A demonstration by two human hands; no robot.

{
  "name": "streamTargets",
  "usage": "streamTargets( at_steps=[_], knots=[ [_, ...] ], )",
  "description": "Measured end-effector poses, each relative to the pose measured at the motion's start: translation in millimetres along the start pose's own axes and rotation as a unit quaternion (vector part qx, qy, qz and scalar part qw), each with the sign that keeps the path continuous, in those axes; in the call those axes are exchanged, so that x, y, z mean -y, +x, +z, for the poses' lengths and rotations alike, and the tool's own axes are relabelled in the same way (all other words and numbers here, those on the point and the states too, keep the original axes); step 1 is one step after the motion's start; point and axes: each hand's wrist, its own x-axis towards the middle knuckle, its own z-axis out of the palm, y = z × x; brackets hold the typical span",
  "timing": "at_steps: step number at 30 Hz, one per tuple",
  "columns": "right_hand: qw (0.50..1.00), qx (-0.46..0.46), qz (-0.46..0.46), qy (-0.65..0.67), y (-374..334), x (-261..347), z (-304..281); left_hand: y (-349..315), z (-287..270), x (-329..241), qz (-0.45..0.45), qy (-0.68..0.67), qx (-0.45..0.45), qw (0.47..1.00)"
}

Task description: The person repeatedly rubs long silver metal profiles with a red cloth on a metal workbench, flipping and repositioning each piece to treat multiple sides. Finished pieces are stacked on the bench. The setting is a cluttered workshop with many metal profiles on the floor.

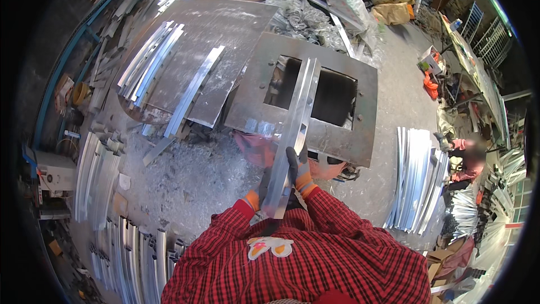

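A long silvery metal profile (293,126) points away from my body, its far end over a steel bench top (253,90) with rectangular openings. Near its close end, my left hand (262,187), in a dark glove with an orange cuff, is closed on its left side and partly hidden behind it. A little farther up, my right hand (300,170), gloved alike, grips the right side with its fingers wrapped over the edge. I cannot tell whether the far end touches the bench top.
More profiles (194,91) lie on a dark sheet-covered table (225,22) at the left. Bundles of profiles stand at the lower left (129,259) and right (419,180). A person (469,160) in pink is beside the right bundle. Plastic wrap (304,19) heaps behind the bench.
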Motion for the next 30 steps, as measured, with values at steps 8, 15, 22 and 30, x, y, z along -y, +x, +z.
streamTargets(
  at_steps=[8,15,22,30],
  knots=[
    [0.983,-0.038,-0.060,-0.172,29,-17,-41,2,32,-82,-0.022,0.147,0.052,0.988],
    [0.983,-0.074,-0.039,-0.163,59,-19,-35,37,43,-87,-0.018,0.190,0.085,0.978],
    [0.840,-0.101,-0.165,-0.506,146,41,-23,104,39,-127,-0.013,0.300,0.072,0.951],
    [0.755,0.076,-0.210,-0.616,167,44,8,94,12,-61,-0.012,0.146,-0.021,0.989]
  ],
)
